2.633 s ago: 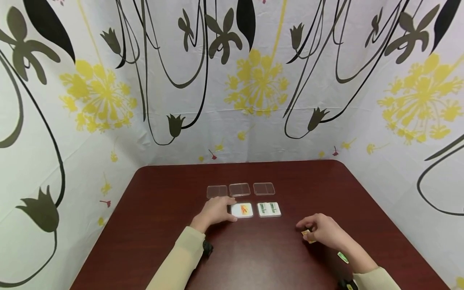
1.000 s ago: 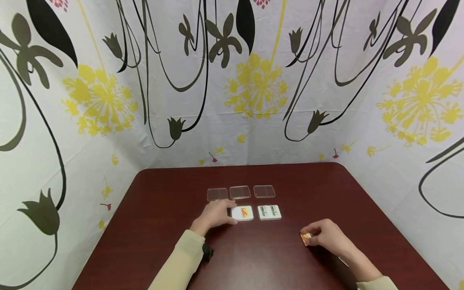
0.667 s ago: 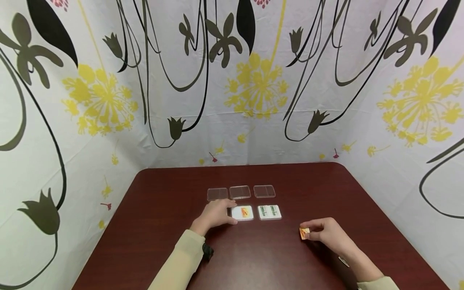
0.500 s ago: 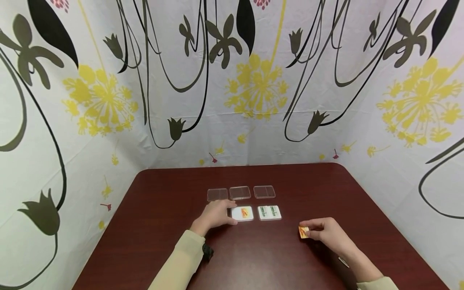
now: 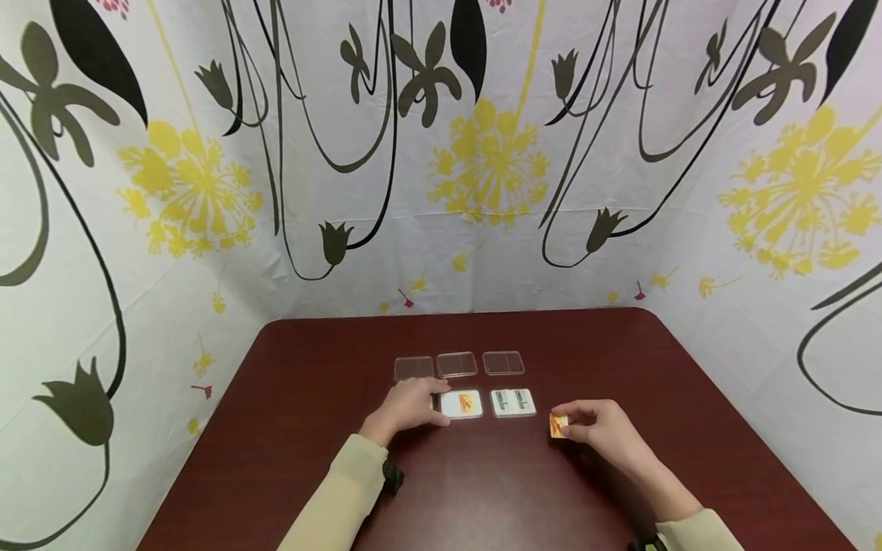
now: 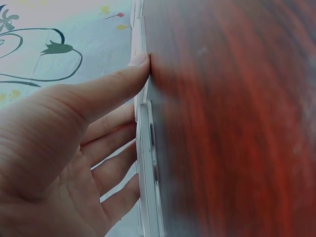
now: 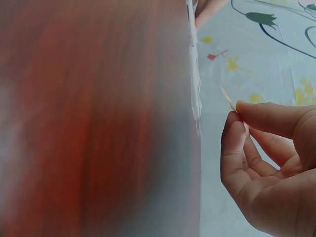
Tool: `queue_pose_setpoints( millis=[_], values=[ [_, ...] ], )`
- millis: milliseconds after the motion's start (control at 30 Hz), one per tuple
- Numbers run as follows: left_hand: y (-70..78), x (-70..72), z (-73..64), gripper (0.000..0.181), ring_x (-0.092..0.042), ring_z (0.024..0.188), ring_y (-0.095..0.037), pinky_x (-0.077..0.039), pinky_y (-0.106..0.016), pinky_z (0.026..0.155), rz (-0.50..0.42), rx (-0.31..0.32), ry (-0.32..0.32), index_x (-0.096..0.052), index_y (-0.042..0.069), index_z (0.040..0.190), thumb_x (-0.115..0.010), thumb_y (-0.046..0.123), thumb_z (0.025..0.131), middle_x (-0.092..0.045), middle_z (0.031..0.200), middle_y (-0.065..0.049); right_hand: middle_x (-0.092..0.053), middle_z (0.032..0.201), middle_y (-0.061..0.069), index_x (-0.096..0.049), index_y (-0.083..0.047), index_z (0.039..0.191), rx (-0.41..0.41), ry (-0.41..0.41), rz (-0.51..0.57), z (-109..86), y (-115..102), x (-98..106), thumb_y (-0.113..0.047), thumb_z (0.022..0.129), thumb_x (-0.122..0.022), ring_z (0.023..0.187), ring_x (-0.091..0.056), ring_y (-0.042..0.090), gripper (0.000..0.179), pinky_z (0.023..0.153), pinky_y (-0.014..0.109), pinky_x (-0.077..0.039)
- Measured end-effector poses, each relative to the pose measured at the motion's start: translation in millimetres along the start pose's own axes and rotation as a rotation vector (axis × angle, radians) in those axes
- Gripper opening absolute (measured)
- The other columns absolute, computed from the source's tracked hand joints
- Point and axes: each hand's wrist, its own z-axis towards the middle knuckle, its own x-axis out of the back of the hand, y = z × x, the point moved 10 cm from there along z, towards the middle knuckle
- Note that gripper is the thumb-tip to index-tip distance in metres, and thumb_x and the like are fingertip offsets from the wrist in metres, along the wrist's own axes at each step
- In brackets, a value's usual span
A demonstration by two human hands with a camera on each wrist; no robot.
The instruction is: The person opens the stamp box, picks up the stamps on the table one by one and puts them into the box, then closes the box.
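My left hand (image 5: 409,405) holds the left edge of a flat clear case (image 5: 451,405), thumb at its near corner and forefinger at its far corner. The case has a white inside with one orange picture on its right half. In the left wrist view the thumb (image 6: 118,84) meets the case edge, and another clear case (image 6: 148,168) stands beside the fingers. Between thumb and forefinger my right hand (image 5: 609,435) pinches a small orange-and-yellow card (image 5: 558,426), right of a second case (image 5: 513,403) with two green pictures. The right wrist view shows this card (image 7: 227,98) edge-on.
Three clear lids or trays lie in a row behind: a left one (image 5: 413,367), a middle one (image 5: 457,364) and a right one (image 5: 504,363). The dark red table (image 5: 331,344) ends at a patterned cloth wall (image 5: 475,268).
My right hand has lifted the small card and carried it left and away from me, towards the case with green pictures. My left hand keeps its place. A green piece near the right wrist is now hidden.
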Motion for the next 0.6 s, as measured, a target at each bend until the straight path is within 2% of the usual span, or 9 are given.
queue_pose_setpoints(
  millis=[367, 600],
  values=[
    [3.2, 1.3, 0.0, 0.069, -0.052, 0.107, -0.017, -0.043, -0.035, 0.078, 0.012, -0.004, -0.014, -0.053, 0.021, 0.130, -0.074, 0.048, 0.070, -0.050, 0.129, 0.008, -0.065, 0.082, -0.002, -0.071, -0.023, 0.093, 0.066, 0.011, -0.014, 20.2, -33, -16, -0.013, 0.072, -0.076, 0.070, -0.061, 0.015, 0.024, 0.058, 0.030, -0.050],
    [2.9, -1.4, 2.0, 0.070, -0.053, 0.101, -0.012, -0.043, -0.033, 0.078, 0.070, -0.022, -0.005, -0.052, 0.022, 0.131, -0.072, 0.050, 0.070, -0.052, 0.126, 0.007, -0.064, 0.079, -0.005, -0.071, -0.024, 0.088, 0.091, 0.037, -0.064, 35.1, -55, -30, -0.013, 0.071, -0.077, 0.070, -0.058, 0.015, 0.022, 0.057, 0.030, -0.048]
  ],
)
